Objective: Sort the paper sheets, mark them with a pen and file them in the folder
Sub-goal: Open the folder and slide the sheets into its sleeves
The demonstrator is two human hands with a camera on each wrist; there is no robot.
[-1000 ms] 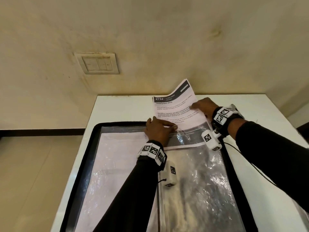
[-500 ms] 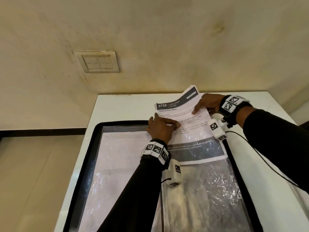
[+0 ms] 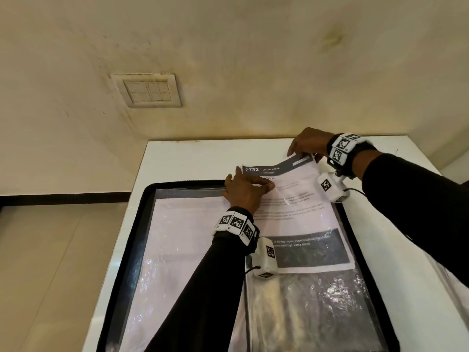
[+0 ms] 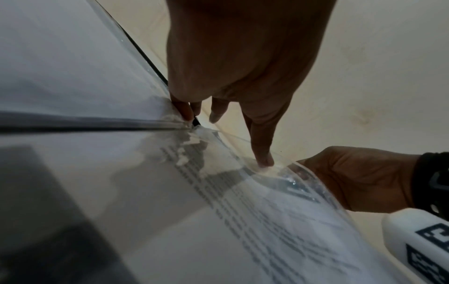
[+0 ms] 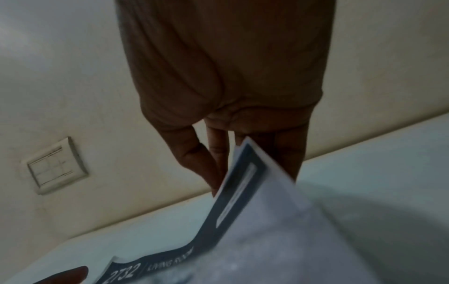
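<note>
1. One open black folder [image 3: 142, 224] lay on one white table [image 3: 177, 161], reaching its near edge.
2. Two clear sleeves showed, left [image 3: 177, 262] and right [image 3: 317, 313].
3. Two paper sheets: one [image 3: 182, 224] left, one [image 3: 299, 207] right.
4. Two hands: left hand [image 3: 245, 191], right hand [image 3: 311, 143].
5. One wall switch [image 3: 149, 91].

Printed sheet [image 3: 299, 207] headed "2732" lies partway inside open black folder's [image 3: 142, 224] right clear sleeve [image 3: 317, 308].
</note>
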